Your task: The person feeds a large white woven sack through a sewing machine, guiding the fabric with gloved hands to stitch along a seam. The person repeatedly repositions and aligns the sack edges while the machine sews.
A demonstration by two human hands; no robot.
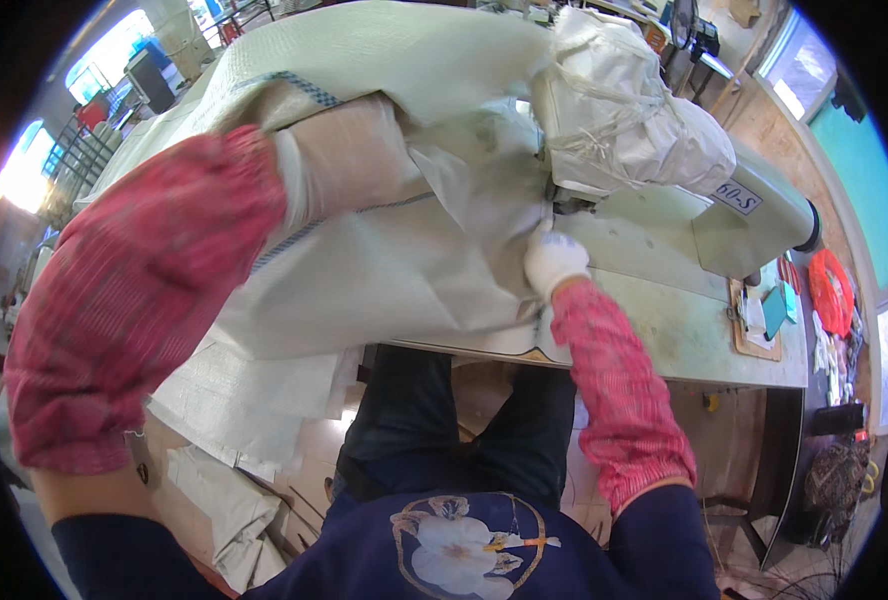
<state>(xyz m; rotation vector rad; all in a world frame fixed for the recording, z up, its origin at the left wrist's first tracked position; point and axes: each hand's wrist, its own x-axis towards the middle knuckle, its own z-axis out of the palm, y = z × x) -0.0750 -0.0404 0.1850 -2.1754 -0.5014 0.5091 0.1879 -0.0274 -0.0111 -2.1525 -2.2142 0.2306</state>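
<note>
L hand (364, 150): pale covering, motion-blurred, prob. tucked btwn upper & lower folds of the cloth; fingers lost in blur, can't tell if gripping or open.
R hand (556, 262): white glove, just below the needle area, up against the cloth's R edge; fingers curled in, tips hidden, can't tell if pinching.
Cloth (384, 285): big white woven sheet w/ blue-checked stripes, bunched & folded, spread over L side of the table (654, 310), R edge next to the sewing machine (759, 235); front part hanging past the table's near edge.
Machine: pale, long arm reaching in from R, head covered w/ a crumpled white wrap (614, 110) tied round w/ strips.
Sleeves: red, crinkled, over both forearms; L sleeve (144, 290) bent wide across the cloth, R sleeve (619, 390) up from lower R.
Table, R end: clipboard (757, 325) w/ a green item on top; bright red bag (831, 290) just beyond.
Floor, lower L: more white cloth, folded (229, 510).
</note>
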